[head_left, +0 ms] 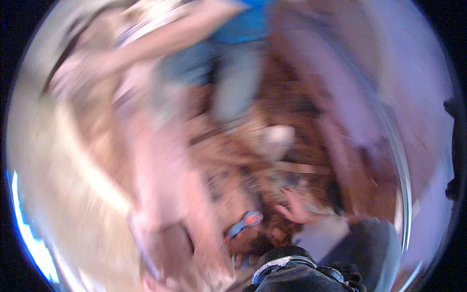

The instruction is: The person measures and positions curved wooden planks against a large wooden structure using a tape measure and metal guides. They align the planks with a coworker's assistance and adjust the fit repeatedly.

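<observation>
In the head view, strong blur covers most of the scene. The person's right hand (294, 208) is near the middle of the lower half, its fingers spread apart, with a pale sleeve (323, 233) behind its wrist; whether it touches the brown surface (219, 151) beneath cannot be told. The left hand cannot be made out, so its state cannot be told. A blue-and-orange tool (244, 225) lies to the left of the right hand and slightly nearer the lower edge, apart from it. Farther off is a blurred whitish object (279, 138). At the top, another person in a blue top (243, 22) and blue trousers (189, 63) extends a bare arm (165, 41) toward the left.
</observation>
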{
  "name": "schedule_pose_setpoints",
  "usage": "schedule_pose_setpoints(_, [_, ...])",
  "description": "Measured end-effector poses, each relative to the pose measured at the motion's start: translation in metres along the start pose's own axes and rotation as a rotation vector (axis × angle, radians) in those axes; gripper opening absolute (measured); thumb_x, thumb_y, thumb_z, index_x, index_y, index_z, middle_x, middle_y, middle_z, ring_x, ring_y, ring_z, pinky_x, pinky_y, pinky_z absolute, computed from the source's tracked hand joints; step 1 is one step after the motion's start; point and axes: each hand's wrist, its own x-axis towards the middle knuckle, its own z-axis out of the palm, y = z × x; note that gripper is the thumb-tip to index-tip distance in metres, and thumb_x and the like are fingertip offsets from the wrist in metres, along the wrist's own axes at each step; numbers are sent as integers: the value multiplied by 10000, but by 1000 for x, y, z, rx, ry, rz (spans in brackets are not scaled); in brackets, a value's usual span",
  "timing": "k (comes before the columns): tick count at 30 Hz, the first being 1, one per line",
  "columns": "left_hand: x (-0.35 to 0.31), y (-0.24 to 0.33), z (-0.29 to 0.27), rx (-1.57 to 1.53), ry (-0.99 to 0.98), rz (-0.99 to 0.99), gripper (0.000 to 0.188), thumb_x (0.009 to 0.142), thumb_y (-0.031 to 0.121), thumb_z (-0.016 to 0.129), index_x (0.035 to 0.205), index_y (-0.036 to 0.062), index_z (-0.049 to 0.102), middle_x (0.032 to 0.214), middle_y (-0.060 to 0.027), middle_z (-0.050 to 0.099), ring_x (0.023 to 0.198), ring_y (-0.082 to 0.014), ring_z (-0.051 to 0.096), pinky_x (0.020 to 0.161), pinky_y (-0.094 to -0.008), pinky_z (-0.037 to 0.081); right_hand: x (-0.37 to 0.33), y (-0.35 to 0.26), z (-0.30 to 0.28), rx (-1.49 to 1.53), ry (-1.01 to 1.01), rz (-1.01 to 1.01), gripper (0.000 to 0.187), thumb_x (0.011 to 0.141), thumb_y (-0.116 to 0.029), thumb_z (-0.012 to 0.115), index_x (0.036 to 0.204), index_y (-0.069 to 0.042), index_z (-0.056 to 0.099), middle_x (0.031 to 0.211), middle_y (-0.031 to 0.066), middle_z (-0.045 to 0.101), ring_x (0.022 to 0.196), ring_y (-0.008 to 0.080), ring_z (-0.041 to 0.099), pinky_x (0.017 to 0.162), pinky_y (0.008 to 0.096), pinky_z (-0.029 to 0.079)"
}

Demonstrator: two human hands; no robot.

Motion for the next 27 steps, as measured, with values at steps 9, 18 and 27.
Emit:
schedule_pose_setpoints(9, [-11,35,12,-346,13,-160,219,992,180,727,850,44,628,673,4,593,506,-44,495,428,-216,420,4,-3,11,96,-277,-202,202,890,-166,752,990,-1,695,973,198,694,889,387,678,789,439,544])
schedule_pose_setpoints(18, [-15,27,17,-285,100,-148,335,1002,236,721,762,28,615,610,7,570,491,-50,475,435,-230,367,-18,30,37,-33,-323,-369,258,827,-239,799,969,-39,721,957,187,709,917,378,695,812,465,556])
schedule_pose_setpoints(27, [-14,20,40,-185,200,-62,383,1000,256,725,720,18,619,579,14,560,518,-38,443,484,-244,331,-24,44,40,-106,-342,-496,226,814,-230,798,969,-77,737,1054,143,721,976,351,693,858,453,562])
